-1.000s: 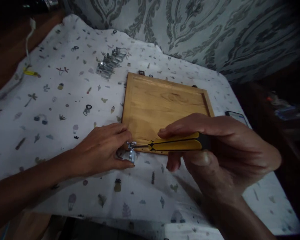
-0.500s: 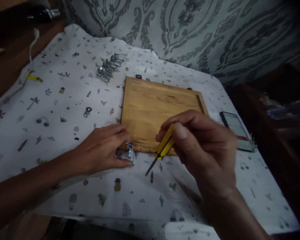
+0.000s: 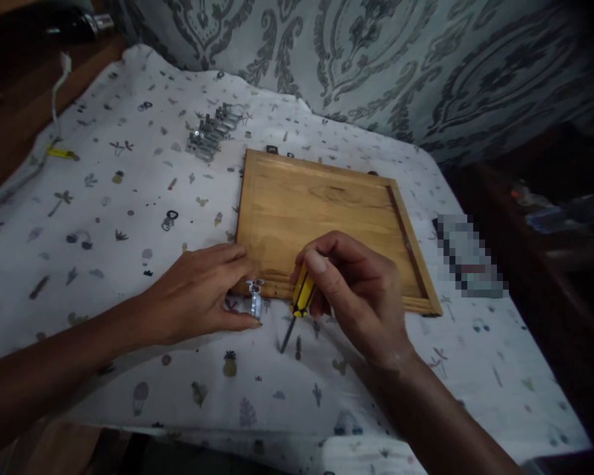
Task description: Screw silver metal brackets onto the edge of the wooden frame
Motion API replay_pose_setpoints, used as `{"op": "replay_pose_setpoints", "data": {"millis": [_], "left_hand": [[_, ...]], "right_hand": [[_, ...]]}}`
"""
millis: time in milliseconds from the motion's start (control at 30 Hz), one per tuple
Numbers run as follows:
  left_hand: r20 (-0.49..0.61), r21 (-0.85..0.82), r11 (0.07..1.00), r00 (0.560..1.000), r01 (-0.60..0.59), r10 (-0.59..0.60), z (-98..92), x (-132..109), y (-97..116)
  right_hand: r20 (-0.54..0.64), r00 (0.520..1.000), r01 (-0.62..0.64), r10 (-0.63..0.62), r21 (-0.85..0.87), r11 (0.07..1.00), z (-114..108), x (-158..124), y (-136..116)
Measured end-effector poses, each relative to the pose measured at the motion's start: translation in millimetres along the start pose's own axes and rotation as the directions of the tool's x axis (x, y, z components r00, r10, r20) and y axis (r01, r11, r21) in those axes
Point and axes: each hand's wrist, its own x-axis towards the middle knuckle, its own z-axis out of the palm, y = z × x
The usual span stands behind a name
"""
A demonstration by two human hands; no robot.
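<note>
A wooden panel [image 3: 321, 211] with a raised frame lies flat on a patterned white cloth [image 3: 103, 218]. My left hand [image 3: 198, 293] rests at the panel's near left corner, its thumb and fingers pinching a small silver metal hinge [image 3: 254, 298] against the edge. Just right of that, my right hand [image 3: 356, 297] is closed around a yellow-handled screwdriver [image 3: 299, 300]. Its shaft slants down and left, with the tip on the cloth in front of the panel.
A cluster of several silver hinges [image 3: 210, 132] lies on the cloth behind the panel's far left corner. A phone [image 3: 468, 254] lies right of the panel. A white cable [image 3: 57, 92] runs along the far left. Patterned fabric hangs behind.
My right hand has drawn the screwdriver away from the hinge, swung it from level to slanting down, and lowered its tip to the cloth. The left hand has stayed on the hinge.
</note>
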Motion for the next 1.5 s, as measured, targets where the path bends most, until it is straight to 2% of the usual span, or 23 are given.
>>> {"op": "replay_pose_setpoints", "data": {"millis": [100, 200, 267, 400, 467, 500, 733, 900, 967, 1133, 1267, 1500], "left_hand": [[0.005, -0.019, 1.000, 1.000, 0.007, -0.007, -0.2, 0, 0], [0.014, -0.023, 1.000, 1.000, 0.013, -0.013, 0.4, 0, 0], [0.011, -0.023, 1.000, 1.000, 0.008, -0.007, 0.9, 0, 0], [0.003, -0.009, 1.000, 1.000, -0.001, 0.001, 1.3, 0, 0], [0.007, -0.002, 1.000, 1.000, -0.005, 0.005, 1.0, 0, -1], [0.008, 0.000, 1.000, 1.000, -0.007, 0.007, 0.7, 0, -1], [0.014, -0.005, 1.000, 1.000, -0.004, 0.004, 0.0, 1, -1], [0.027, 0.003, 1.000, 1.000, 0.015, -0.015, -0.5, 1, 1], [0.027, 0.006, 1.000, 0.999, 0.021, -0.021, -0.6, 1, 1], [0.007, -0.009, 1.000, 1.000, 0.003, -0.003, 0.3, 0, 0], [0.009, -0.016, 1.000, 1.000, 0.003, -0.003, 0.0, 0, 0], [0.010, -0.030, 1.000, 1.000, 0.007, -0.007, -1.5, 0, 2]], "right_hand": [[-0.124, 0.984, 0.130, -0.129, 0.000, 0.992, 1, -7, 1], [-0.239, 0.932, 0.271, -0.273, -0.041, 0.962, 4, -11, 4], [-0.331, 0.869, 0.364, -0.369, -0.079, 0.928, 7, -11, 5], [-0.487, 0.697, 0.481, -0.527, -0.227, 0.847, 12, -7, 7], [-0.511, 0.657, 0.485, -0.554, -0.276, 0.830, 14, -6, 8], [-0.513, 0.651, 0.489, -0.559, -0.278, 0.826, 15, -6, 9], [-0.495, 0.666, 0.568, -0.557, -0.147, 0.810, 14, -7, 10], [-0.372, 0.741, 0.551, -0.559, -0.141, 0.823, 6, -11, 9], [-0.346, 0.757, 0.539, -0.555, -0.149, 0.829, 5, -12, 10], [-0.337, 0.742, 0.555, -0.580, -0.177, 0.813, 5, -12, 15], [-0.292, 0.773, 0.511, -0.563, -0.239, 0.825, 1, -16, 16], [-0.334, 0.778, 0.478, -0.532, -0.234, 0.847, -2, -18, 14]]}}
